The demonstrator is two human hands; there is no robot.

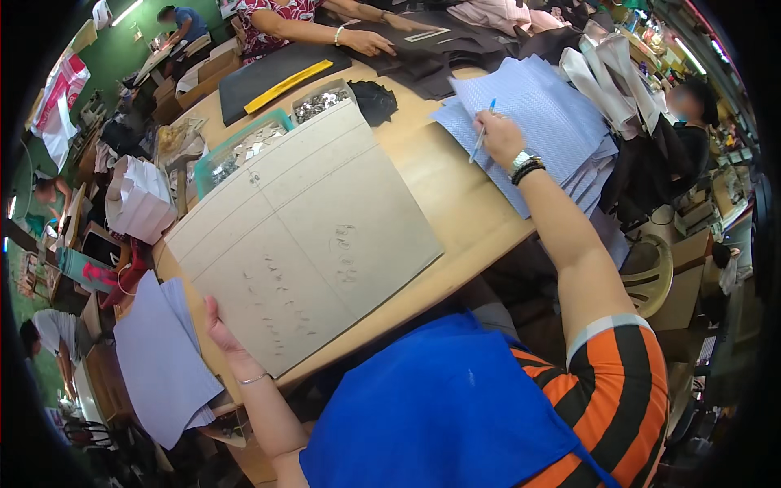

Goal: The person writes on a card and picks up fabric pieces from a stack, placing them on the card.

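A large grey cardboard pattern [305, 226] with ruled lines and handwriting lies across the near left of the wooden table [457, 213]. At its left edge is my left hand [223, 329], thumb on top and fingers hidden beneath the board. My right hand [500, 137] holds a light-blue pen [475, 151] and rests on a stack of pale blue textured sheets [543, 110] at the table's right side. The top sheets fan out unevenly. More pale blue sheets [158, 360] lie at the table's left edge.
Behind the board stand a teal tray of small pieces [201, 177] and a box of metal parts [296, 113]. A black board [235, 100] bears a yellow strip [287, 85]. Across the table, another person's hands touch dark cut material [421, 67]. White bags [140, 201] stand left.
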